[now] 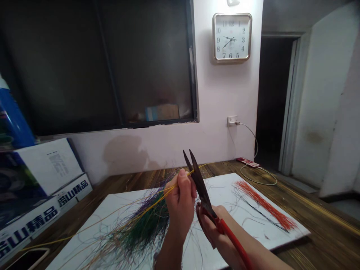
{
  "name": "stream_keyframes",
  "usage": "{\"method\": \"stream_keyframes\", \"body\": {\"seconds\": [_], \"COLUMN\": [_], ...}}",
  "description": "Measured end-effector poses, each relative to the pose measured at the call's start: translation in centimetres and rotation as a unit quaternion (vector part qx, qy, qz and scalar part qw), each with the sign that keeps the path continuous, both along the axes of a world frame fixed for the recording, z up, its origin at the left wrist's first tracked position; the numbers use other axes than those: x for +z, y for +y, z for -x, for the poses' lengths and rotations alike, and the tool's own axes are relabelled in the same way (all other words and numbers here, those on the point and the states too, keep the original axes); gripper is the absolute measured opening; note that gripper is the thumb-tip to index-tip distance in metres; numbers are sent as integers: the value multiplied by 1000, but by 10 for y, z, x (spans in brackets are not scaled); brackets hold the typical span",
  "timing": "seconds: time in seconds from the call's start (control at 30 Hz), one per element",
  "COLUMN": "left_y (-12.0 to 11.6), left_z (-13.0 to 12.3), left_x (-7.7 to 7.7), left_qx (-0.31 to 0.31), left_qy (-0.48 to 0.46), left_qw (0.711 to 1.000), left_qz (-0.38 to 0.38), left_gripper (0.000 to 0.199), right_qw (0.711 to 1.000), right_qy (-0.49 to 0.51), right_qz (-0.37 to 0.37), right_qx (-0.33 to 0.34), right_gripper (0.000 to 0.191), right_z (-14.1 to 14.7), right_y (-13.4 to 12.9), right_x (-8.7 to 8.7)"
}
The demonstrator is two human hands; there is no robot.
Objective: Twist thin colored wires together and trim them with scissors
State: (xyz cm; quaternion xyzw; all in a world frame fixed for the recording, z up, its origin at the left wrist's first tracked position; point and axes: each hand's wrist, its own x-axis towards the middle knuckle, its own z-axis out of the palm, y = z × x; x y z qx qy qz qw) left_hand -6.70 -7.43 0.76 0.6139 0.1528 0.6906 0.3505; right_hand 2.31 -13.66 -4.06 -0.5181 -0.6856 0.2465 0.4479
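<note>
My left hand (181, 198) is closed on yellow strands (157, 202), pinched between thumb and fingers over the white board. The strands trail down to the left, and a short end sticks out toward the scissors. In my right hand (213, 228) are red-handled scissors (203, 189), pointing up with the blades a little apart. The yellow ends reach the blades; whether they lie between them I cannot tell. Behind and below my left hand, a tangled heap of green, purple and orange strands (146, 225) covers part of the white board (112, 206).
An orange-red bundle of strands (266, 206) and a thin dark bundle (260, 212) lie on the board's right. A phone (247, 162) with a charging cable (274, 180) rests at the back. Boxes (42, 180) stand left, near a dark-screened device (29, 258).
</note>
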Motion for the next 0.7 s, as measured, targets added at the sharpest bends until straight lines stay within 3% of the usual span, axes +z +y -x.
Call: {"method": "stream_keyframes", "body": {"seconds": [0.7], "left_y": [-1], "left_z": [-4], "left_x": [2], "left_qx": [-15], "left_qy": [-44], "left_qw": [999], "left_qz": [19], "left_gripper": [50], "right_qw": [1000], "right_qy": [-11], "right_qz": [1], "right_qx": [-9], "right_gripper": [27], "right_z": [1], "right_y": [-3], "right_x": [6]}}
